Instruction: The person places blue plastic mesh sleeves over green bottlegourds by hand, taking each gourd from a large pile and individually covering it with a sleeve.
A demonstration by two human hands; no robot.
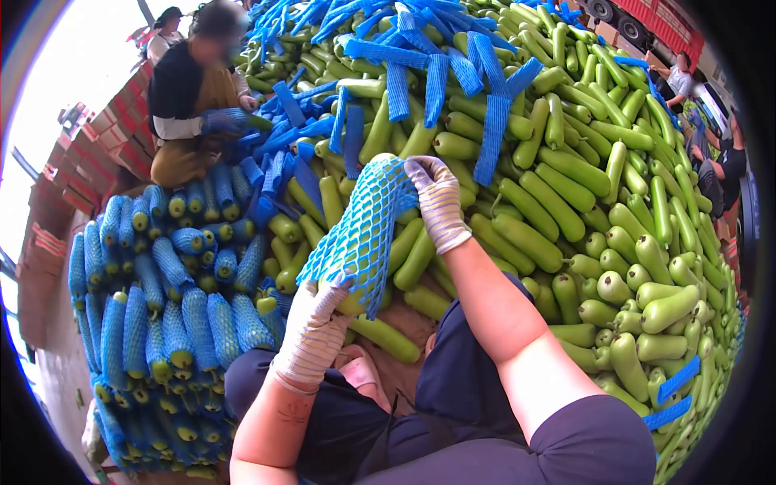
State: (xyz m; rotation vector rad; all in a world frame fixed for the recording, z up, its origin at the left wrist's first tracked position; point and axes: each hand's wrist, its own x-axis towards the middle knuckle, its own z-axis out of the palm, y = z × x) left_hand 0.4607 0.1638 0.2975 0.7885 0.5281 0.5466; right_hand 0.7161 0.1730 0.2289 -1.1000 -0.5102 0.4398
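My left hand [314, 331], in a striped glove, is closed around the lower end of a pale green bottle gourd [351, 305]. A blue foam net sleeve [365, 222] covers most of this gourd, its mesh stretched wide. My right hand [439, 202], gloved alike, pinches the sleeve's edge near the gourd's upper end. The gourd stands tilted above my knees, its top leaning to the right. Beneath my hands, a bare gourd [386, 338] lies on the ground by my pink shoe [363, 377].
A large heap of bare gourds [574, 170] rises ahead and to my right. Flat blue sleeves [495, 133] lie scattered over it. Sleeved gourds [198, 327] are stacked at my left. Behind them a person [194, 101] sits near stacked boxes [101, 145]. Other people are farther off.
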